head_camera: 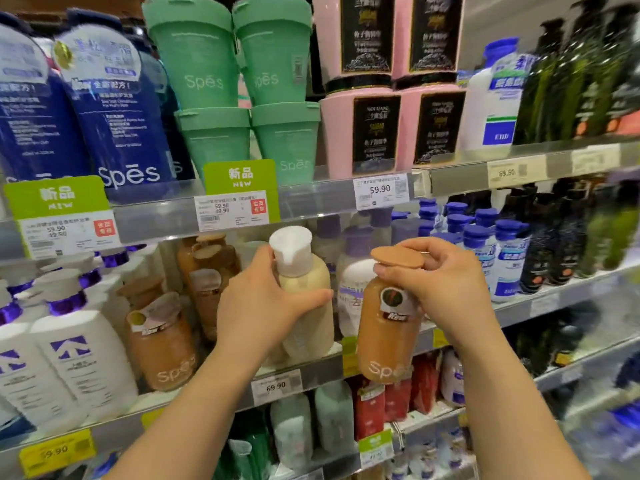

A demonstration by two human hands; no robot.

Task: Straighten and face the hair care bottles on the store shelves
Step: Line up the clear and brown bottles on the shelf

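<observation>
My left hand (pixel 263 303) grips a cream bottle (pixel 304 299) with a white cap, standing on the middle shelf (pixel 322 374). My right hand (pixel 440 282) holds a tan Spes bottle (pixel 386 336) by its flat brown cap, out in front of the shelf edge, its label facing me. Another tan Spes bottle (pixel 162 344) stands to the left on the same shelf, with more brown bottles (pixel 207 268) behind it.
White bottles with purple collars (pixel 79 344) crowd the left of the middle shelf. Blue-capped bottles (pixel 498 251) and dark pump bottles (pixel 568 237) stand at the right. Green Spes tubs (pixel 204 64), pink tubs (pixel 367 129) and blue bottles (pixel 117 109) fill the shelf above. Price tags line the rails.
</observation>
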